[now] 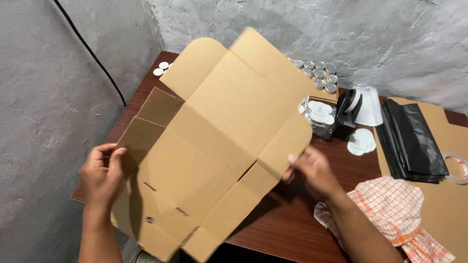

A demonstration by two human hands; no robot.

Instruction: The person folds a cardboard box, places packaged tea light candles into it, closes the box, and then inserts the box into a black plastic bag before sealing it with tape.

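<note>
A large flat die-cut cardboard box blank (214, 141) is held up over a dark wooden table (292, 219). My left hand (101, 176) grips the blank's left side flap, thumb and fingers pinching its edge. My right hand (312, 173) holds the right side flap from below and behind, fingers curled on its edge. The blank tilts away from me, with its top flaps rising toward the wall. Creases and slots show on its near panel.
Several small silver-lidded jars (319, 75) stand at the back of the table. A black and white tape dispenser (353, 112), round white labels (361, 142), folded black plastic bags (412, 143), a tape roll (458, 168) and an orange checked cloth (395, 209) lie at right. Grey walls close in.
</note>
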